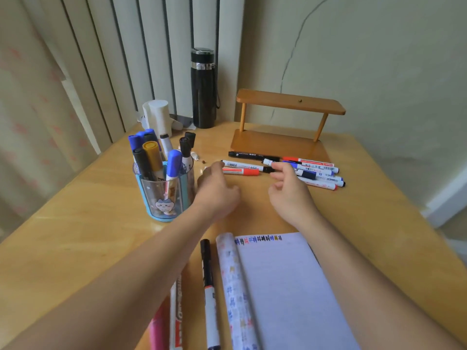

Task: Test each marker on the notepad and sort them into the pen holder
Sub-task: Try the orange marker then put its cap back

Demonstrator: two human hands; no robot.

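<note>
I've got the left grip (217,188) at the left ends of a white marker (240,164) and a red-capped marker (246,172). It's blurred, so I can't tell if it has hold. Right grip (290,190) hovers by the loose marker pile (318,173), fingers loosely curled, nothing in it. Pen holder (164,198) w/ markers stands just left. Notepad (285,286) lies open nearest me, black marker (208,279) beside it on the table (75,236).

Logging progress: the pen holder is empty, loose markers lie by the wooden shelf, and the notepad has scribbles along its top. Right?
No: the head view shows the pen holder holds several markers. The loose markers, wooden shelf and notepad scribbles are as you say.
</note>
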